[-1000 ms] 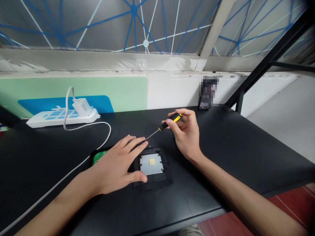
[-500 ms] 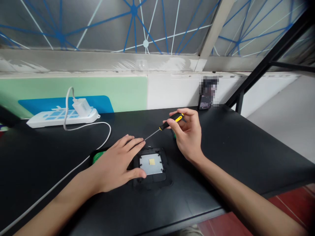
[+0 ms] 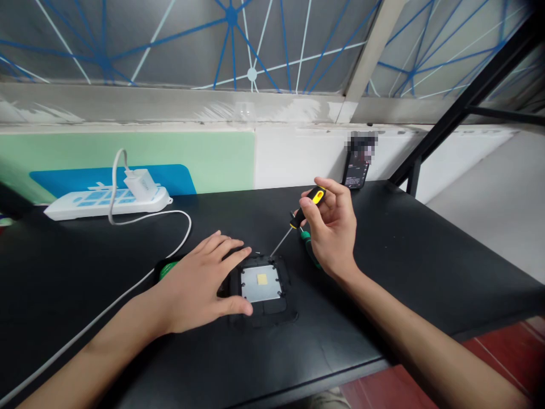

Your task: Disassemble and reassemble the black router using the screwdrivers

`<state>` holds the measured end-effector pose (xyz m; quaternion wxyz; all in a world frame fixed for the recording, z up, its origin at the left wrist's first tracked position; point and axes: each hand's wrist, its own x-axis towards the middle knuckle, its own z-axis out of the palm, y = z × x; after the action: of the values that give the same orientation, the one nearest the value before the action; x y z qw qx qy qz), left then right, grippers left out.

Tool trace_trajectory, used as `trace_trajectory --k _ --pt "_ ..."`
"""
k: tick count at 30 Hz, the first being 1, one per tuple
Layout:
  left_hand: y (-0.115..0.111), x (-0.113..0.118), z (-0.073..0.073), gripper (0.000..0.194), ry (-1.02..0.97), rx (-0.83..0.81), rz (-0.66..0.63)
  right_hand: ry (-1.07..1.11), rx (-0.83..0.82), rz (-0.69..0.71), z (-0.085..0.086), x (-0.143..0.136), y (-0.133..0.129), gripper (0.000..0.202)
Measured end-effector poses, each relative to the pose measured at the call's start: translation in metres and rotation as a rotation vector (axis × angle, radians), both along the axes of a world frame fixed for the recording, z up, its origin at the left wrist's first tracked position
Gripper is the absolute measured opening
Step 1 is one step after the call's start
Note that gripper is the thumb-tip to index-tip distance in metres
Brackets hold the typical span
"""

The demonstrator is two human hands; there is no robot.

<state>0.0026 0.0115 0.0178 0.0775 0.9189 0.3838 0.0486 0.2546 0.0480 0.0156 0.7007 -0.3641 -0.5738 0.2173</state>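
Note:
A flat black device point(image 3: 279, 313) lies on the dark table, with a silver plate point(image 3: 260, 292) and a small yellow square point(image 3: 262, 279) at its centre. Over its left side rests my left hand point(image 3: 200, 284), fingers spread and holding nothing. My right hand point(image 3: 334, 227) is closed on a black and yellow screwdriver point(image 3: 299, 217), which slants down to the left. Its tip is at the device's upper edge, near the top right of the plate. A green-handled screwdriver point(image 3: 307, 244) lies beside my right hand, partly hidden by it.
A white power strip point(image 3: 72, 208) holds a white charger point(image 3: 140, 185), whose cable point(image 3: 128, 292) runs along the left. Against the wall at the back right leans a phone point(image 3: 356, 170). Something green point(image 3: 167, 270) shows behind my left wrist. A black frame point(image 3: 451, 122) slants at right.
My right hand has moved slightly right and tilted the screwdriver steeper; its tip has shifted from my left fingertips to the device's upper edge. More of the green-handled screwdriver shows.

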Motion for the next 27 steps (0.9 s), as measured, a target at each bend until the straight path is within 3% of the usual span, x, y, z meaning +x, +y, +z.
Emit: trace_trajectory --k 9,15,27 --pt "-0.004 0.0 0.009 0.105 -0.046 -0.016 -0.049 -0.078 0.052 -0.032 0.007 -0.001 -0.014 0.029" --pt "-0.003 0.0 0.009 0.113 -0.025 -0.04 -0.071 -0.114 0.07 0.044 0.005 -0.008 -0.026 0.034" --pt "-0.004 -0.001 0.005 0.112 -0.052 -0.07 -0.065 -0.199 0.089 0.079 -0.004 -0.009 -0.03 0.043"
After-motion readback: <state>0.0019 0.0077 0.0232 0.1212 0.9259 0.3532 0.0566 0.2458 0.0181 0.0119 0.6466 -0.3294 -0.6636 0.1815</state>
